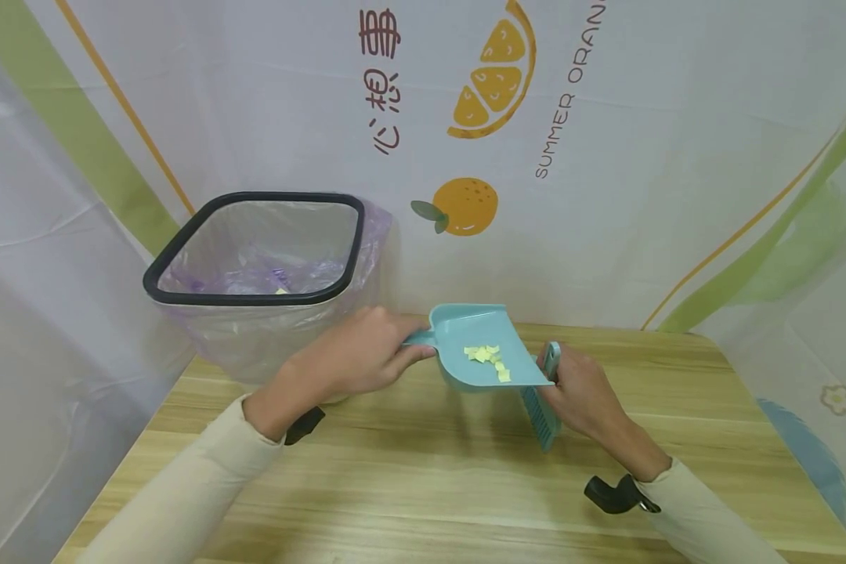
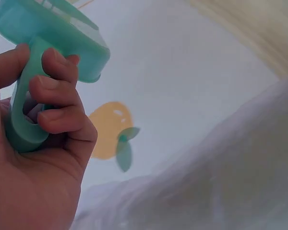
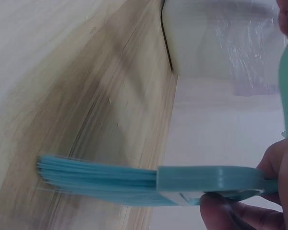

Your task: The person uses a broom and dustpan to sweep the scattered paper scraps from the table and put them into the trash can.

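My left hand (image 1: 370, 348) grips the handle of a light blue dustpan (image 1: 465, 327), and the left wrist view shows its fingers curled round that handle (image 2: 26, 139). The pan is held above the table, its open edge facing right. Several small pale yellow scraps (image 1: 482, 355) lie in it. At the pan's right edge, my right hand (image 1: 583, 392) holds a small matching brush (image 1: 541, 419), bristles down. In the right wrist view the blue bristles (image 3: 96, 179) hang over the wooden surface, with finger and thumb at the handle end.
A bin with a black rim (image 1: 254, 299) and a thin purple-tinted bag (image 1: 377, 235) stands at the table's left, close to my left forearm. Inside it lies a yellow scrap (image 1: 282, 291). Behind the wooden table (image 1: 409, 486) hangs a white printed curtain (image 1: 289, 94).
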Motion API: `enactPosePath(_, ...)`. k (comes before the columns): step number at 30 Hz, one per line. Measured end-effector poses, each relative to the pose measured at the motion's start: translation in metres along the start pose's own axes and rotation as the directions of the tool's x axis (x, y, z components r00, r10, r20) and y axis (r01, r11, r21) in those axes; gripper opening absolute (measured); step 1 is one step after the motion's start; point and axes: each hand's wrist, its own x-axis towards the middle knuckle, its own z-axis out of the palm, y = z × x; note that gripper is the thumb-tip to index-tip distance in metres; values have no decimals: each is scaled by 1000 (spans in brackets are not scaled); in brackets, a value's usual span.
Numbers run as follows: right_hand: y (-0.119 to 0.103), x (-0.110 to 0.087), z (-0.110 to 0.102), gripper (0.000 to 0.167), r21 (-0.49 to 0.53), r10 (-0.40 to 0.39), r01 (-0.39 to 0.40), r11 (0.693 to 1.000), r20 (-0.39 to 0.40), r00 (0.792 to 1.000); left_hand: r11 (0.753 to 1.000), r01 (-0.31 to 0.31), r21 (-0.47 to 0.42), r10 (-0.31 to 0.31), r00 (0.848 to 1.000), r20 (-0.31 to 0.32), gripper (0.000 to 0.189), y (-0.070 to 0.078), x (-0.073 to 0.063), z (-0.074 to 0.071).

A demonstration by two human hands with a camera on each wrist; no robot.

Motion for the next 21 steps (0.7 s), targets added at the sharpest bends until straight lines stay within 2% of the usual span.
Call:
enactPosePath(5,-1,1,0,13,3,1,-1,1000,-8,1000,999,-29,42,30,999,-32,26,7,1,-18)
enactPosePath(9,0,0,0,33,-9,-17,17,1000,-9,1000,998,-46,53,49,997,-57,25,14,1,-34)
enactPosePath(11,1,0,0,37,-17,-25,25,1000,-10,1000,998,-44,56,47,997,-64,23,17,1,-42)
enactPosePath(16,2,0,0,11,-9,-30,30,1000,-8,1000,997,-2,80,8,997,-72,24,19,-2,-61)
enactPosePath(21,2,1,1,10,27,-46,46,999,-19,999,997,17,79,-11,997,-73,23,14,-5,-81)
